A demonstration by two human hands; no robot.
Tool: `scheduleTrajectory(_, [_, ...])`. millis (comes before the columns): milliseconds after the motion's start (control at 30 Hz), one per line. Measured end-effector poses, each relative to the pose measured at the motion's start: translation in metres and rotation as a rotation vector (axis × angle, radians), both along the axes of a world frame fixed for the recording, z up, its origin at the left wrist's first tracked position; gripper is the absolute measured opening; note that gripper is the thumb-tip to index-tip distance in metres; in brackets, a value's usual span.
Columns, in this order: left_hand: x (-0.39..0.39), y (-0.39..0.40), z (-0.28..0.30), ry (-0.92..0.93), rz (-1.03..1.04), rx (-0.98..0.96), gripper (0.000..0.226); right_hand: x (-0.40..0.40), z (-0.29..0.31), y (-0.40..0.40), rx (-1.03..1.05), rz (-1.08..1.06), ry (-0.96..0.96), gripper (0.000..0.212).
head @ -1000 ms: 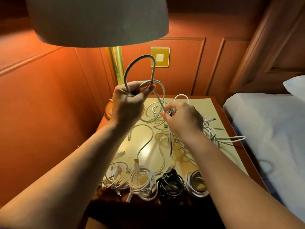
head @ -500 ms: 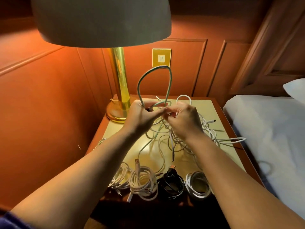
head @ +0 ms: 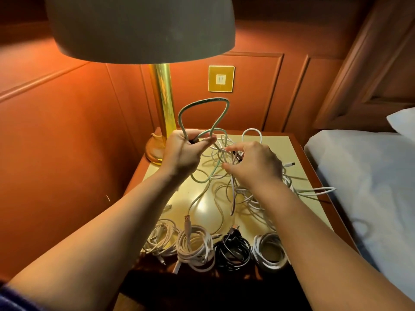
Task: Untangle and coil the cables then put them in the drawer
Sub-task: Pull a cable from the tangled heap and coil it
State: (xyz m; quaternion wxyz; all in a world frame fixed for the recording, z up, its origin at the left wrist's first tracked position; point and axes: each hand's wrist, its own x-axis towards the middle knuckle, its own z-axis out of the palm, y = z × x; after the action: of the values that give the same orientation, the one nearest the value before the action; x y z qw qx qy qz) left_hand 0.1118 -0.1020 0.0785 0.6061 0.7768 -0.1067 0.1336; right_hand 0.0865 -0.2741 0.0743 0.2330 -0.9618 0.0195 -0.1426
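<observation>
The left hand (head: 183, 151) pinches the green cable (head: 203, 101), whose loop stands upright above the fist, just right of the lamp (head: 161, 97). From the pinch the cable runs down and to the right, away from the lamp, into the tangle (head: 247, 194) of white cables on the nightstand (head: 278, 142). That slanted run is the axis that matters. The right hand (head: 254, 164) sits at its lower end, on top of the tangle, farther from the lamp than the left, fingers curled in among the strands; whether it grips the green cable or a white one I cannot tell. The two hands are close but not touching. Freeing more green probably means drawing the hands apart along that line. Four coils (head: 232, 252) already lie in a row at the near edge, well forward of the lamp. No drawer is in view.
</observation>
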Motion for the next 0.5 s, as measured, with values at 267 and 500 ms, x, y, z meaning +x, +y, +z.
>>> scheduleTrajectory(267, [0.004, 0.003, -0.002, 0.064, -0.138, 0.059, 0.019, 0.001, 0.0, -0.004, 0.018, -0.014, 0.019, 0.044])
scheduleTrajectory(500, [-0.001, 0.013, 0.006, 0.028, -0.218, 0.32, 0.005, 0.008, -0.01, -0.005, -0.014, -0.063, 0.019, 0.016])
